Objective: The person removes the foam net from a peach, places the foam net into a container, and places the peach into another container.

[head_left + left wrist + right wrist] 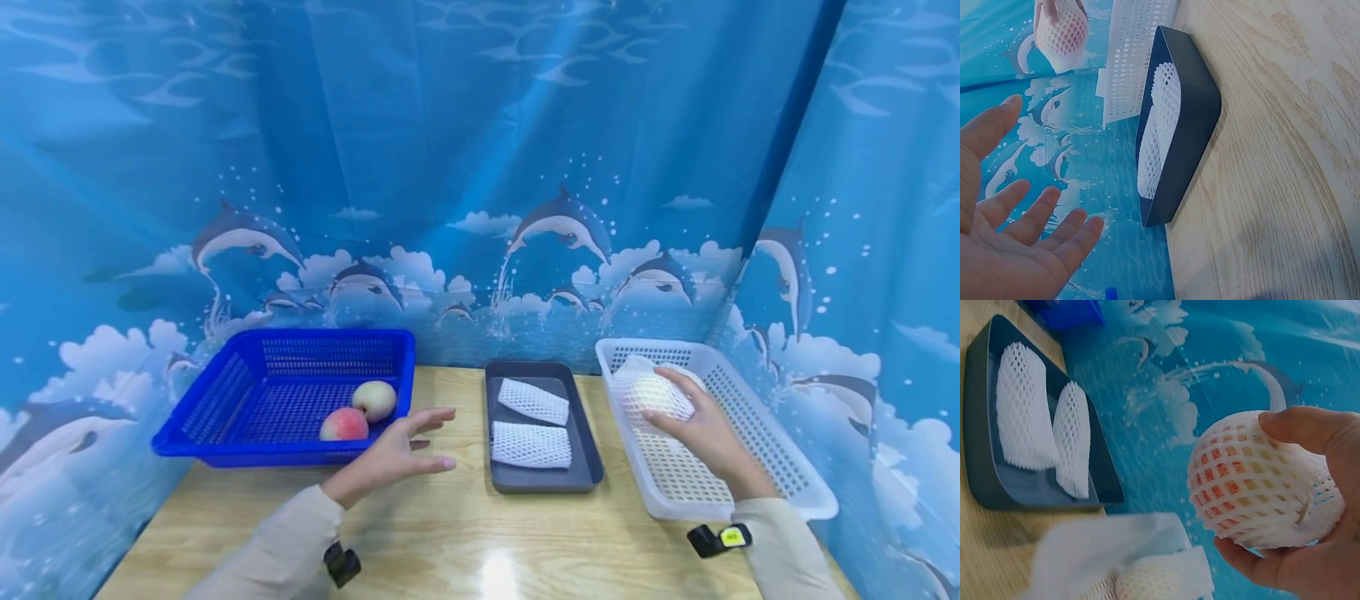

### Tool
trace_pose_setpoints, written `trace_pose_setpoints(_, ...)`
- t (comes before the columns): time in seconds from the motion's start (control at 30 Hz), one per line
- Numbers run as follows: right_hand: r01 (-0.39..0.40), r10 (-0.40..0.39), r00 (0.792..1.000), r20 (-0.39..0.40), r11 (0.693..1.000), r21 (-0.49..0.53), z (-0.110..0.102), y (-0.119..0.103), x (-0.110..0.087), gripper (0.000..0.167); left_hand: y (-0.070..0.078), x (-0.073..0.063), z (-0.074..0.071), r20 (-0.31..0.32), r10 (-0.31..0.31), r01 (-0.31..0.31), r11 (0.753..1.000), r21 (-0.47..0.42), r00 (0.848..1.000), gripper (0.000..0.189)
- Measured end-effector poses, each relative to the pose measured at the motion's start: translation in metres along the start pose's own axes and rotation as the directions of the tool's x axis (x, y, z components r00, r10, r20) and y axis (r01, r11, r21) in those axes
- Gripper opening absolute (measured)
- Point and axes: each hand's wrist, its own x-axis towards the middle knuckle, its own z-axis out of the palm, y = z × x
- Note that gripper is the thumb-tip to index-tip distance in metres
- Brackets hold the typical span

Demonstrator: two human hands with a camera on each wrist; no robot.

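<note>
My right hand (pixel 705 429) grips a peach in a white foam net (pixel 1247 487), its thumb on one side and fingers on the other. The peach is held above the white basket (pixel 810 500), where another netted fruit (pixel 1147 581) lies. Red and yellow skin shows through the mesh. My left hand (pixel 393 454) hovers near the right front corner of the blue basket (pixel 292 454), fingers spread and holding nothing. Inside the blue basket are a pink peach (pixel 345 425) and a paler peach (pixel 374 401).
Between the baskets stands a dark grey tray (pixel 546 481) holding two empty foam nets, one (pixel 532 402) behind the other (pixel 531 445). All stand on a wooden table (pixel 450 542). A blue dolphin-print curtain (pixel 450 167) hangs behind and at the sides.
</note>
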Motion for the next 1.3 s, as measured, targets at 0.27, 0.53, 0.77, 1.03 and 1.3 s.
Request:
trace_pose_setpoints(0.27,0.048,-0.048,0.999,-0.002,0.998,0.051,0.025,-0.011,0.0,0.075,-0.002,-0.002,0.002,0.013,-0.02,0.02,1.0,-0.015,1.0,0.073)
trace_pose_setpoints(0.53,0.108,-0.107,0.994,-0.016,0.986,0.128,0.051,-0.015,0.004,0.071,-0.006,-0.003,0.003,0.02,0.029,-0.028,0.999,-0.043,0.999,0.071)
trace_pose_setpoints(0.77,0.101,-0.109,0.994,0.024,0.971,0.216,0.073,-0.022,0.005,0.071,-0.008,-0.004,0.008,0.028,0.037,-0.036,0.999,-0.04,0.999,0.071)
trace_pose_setpoints(1.03,0.084,-0.102,0.994,0.048,0.955,0.284,0.094,-0.033,0.001,0.068,-0.015,-0.006,0.013,0.011,0.037,-0.036,0.999,-0.027,0.999,0.073)
trace_pose_setpoints(1.3,0.076,-0.101,0.993,0.063,0.943,0.323,0.126,-0.034,-0.003,0.066,-0.023,-0.01,0.02,0.001,0.048,-0.048,0.997,-0.057,0.999,0.072)
